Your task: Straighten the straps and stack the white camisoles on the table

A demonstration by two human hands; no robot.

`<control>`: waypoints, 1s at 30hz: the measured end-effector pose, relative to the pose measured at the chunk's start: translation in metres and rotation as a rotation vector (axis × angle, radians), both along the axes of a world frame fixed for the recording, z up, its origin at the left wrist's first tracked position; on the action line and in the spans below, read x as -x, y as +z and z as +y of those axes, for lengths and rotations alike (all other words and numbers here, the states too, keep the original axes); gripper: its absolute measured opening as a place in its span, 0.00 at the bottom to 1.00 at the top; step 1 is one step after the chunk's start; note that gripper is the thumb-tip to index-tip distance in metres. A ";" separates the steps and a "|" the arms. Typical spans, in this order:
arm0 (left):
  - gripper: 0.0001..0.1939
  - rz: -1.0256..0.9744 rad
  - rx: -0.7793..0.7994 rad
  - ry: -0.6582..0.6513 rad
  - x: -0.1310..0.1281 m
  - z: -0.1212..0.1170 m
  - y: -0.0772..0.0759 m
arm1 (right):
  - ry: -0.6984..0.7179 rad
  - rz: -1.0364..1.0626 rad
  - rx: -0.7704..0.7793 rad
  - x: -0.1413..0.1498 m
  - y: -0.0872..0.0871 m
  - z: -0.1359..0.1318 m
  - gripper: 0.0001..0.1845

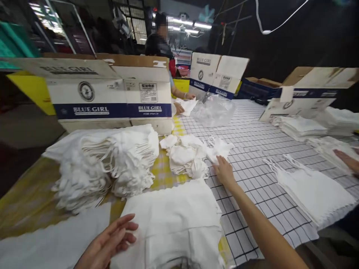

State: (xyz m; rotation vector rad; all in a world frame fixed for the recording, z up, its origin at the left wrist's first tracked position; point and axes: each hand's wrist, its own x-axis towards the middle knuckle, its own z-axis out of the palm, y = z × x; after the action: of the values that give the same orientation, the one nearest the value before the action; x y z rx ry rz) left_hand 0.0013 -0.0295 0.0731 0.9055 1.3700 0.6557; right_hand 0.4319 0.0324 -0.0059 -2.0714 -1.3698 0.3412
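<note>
My left hand (112, 239) hovers at the near left edge of a stack of flat white cloth bags (174, 213), its fingers loosely bent and apart, holding nothing. My right hand (223, 172) reaches forward, its fingers closed on the near edge of a small white drawstring bag (220, 147). That bag lies against a crumpled pile of white cloth bags (186, 153). To the left stands a tall bundle of folded white drawstring bags (129, 153), cords hanging down its front. A flat white cloth (56, 239) lies at the lower left.
Printed cardboard boxes (112, 95) line the far left, with another box (217, 74) behind and one (303, 97) at right. A co-worker (159, 41) handles white cloth beside a clear plastic bag (214, 110). Stacked drawstring bags (316, 190) lie right, near another person's hand (347, 160).
</note>
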 end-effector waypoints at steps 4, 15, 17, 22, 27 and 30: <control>0.25 0.211 -0.176 0.028 0.015 -0.004 -0.002 | 0.111 0.074 -0.078 0.026 0.015 -0.035 0.19; 0.20 0.990 -0.583 -0.244 0.016 -0.005 -0.040 | 0.181 0.167 -0.133 0.093 0.032 -0.131 0.11; 0.20 1.048 -0.636 -0.202 0.007 -0.011 -0.032 | 0.214 0.146 -0.128 0.104 0.039 -0.143 0.10; 0.20 1.000 -0.724 -0.328 -0.036 -0.048 -0.021 | 0.287 0.013 -0.038 0.152 0.047 -0.162 0.14; 0.26 1.118 -0.759 -0.475 -0.062 -0.079 -0.028 | 0.287 -0.344 0.155 0.192 0.046 -0.169 0.20; 0.25 1.044 -0.679 -0.491 -0.055 -0.080 -0.028 | 0.288 -0.362 0.204 0.191 0.048 -0.170 0.19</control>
State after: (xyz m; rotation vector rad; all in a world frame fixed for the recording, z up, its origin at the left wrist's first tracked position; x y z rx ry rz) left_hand 0.0559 -0.1093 0.0454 2.2592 1.7149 0.2232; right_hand 0.2408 -0.1377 0.0422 -2.1751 -1.9302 0.2386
